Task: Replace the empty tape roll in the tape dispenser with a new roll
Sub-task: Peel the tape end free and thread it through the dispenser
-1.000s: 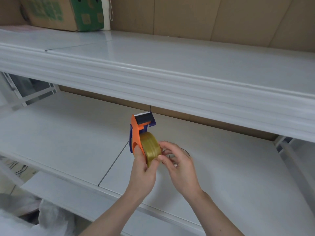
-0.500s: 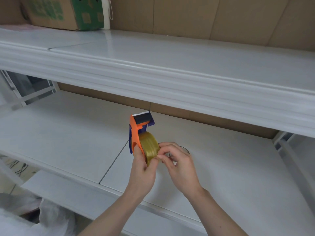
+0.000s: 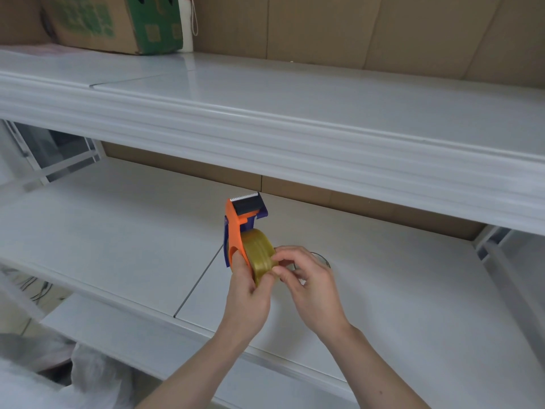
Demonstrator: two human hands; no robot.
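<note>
Tape dispenser point(image 3: 236, 228), made of orange plastic with a dark blue part behind, was held upright in the air above the lower shelf point(image 3: 118, 231), with its toothed metal blade at the top. A full tape roll point(image 3: 259, 255) of yellowish, glossy, half-transparent tape sat on the dispenser, below the blade. The roll was round and thick, and fine lines ran along its outer face.

The left hand point(image 3: 246, 293) gripped the dispenser from below, its fingers curled around the orange frame and the thumb lying against the near side of the roll. The right hand point(image 3: 306, 278) was beside it on the right; its thumb and forefinger were closed together in a narrow pinch at the right edge of the roll. Whether they held a loose end of tape, I could not tell. Just behind the right hand, a thin round ring point(image 3: 323, 259) lay on the lower shelf, mostly hidden.

The lower shelf was white, smooth and flat, made of panels with a dark seam between them. Above it ran the upper shelf point(image 3: 295, 113), also white and slightly shiny, with a moulded front edge. At the far left on it stood a cardboard box point(image 3: 118, 22) with green print. Brown cardboard sheets point(image 3: 354, 31) covered the wall behind.
</note>
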